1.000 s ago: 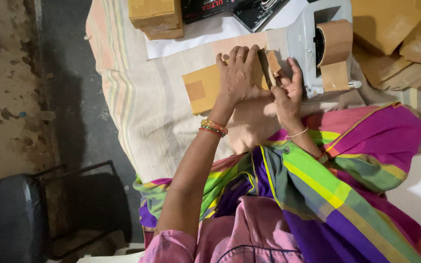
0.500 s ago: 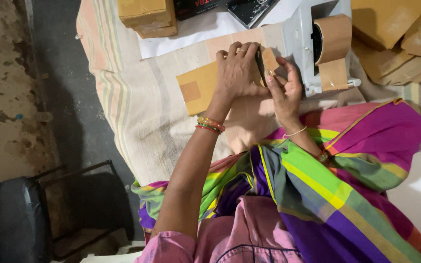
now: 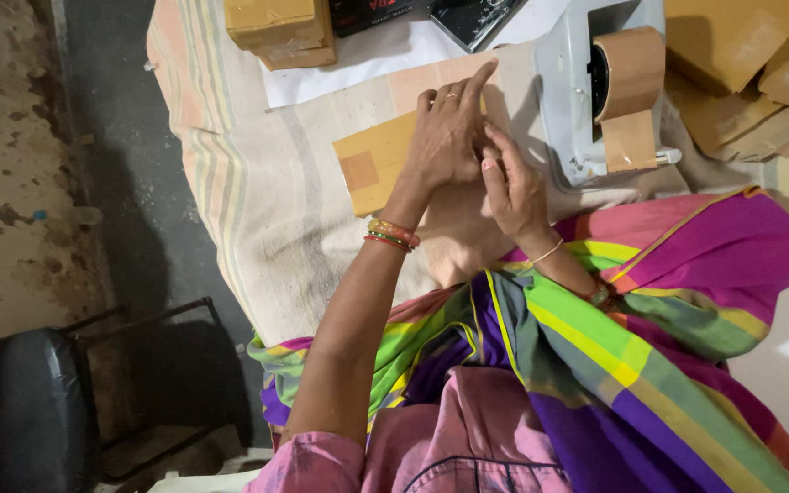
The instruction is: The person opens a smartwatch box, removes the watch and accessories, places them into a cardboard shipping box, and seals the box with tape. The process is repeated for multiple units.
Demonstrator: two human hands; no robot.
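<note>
The left hand (image 3: 447, 137) lies flat, fingers spread, on a brown cardboard packet (image 3: 372, 169) resting on the striped cloth (image 3: 257, 210). The right hand (image 3: 513, 187) touches the left hand's edge; whether its fingers pinch anything cannot be told. A grey tape dispenser (image 3: 577, 110) with brown tape stands just right.

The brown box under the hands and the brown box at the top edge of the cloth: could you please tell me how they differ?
The flat brown box lies thin and low on the striped cloth, while the top brown box stands taller and blockier. The left hand rests on the flat one, with the right hand beside it; the top one lies untouched, away from both hands. The flat one shows a darker tape patch. Both are brown cardboard.
</note>
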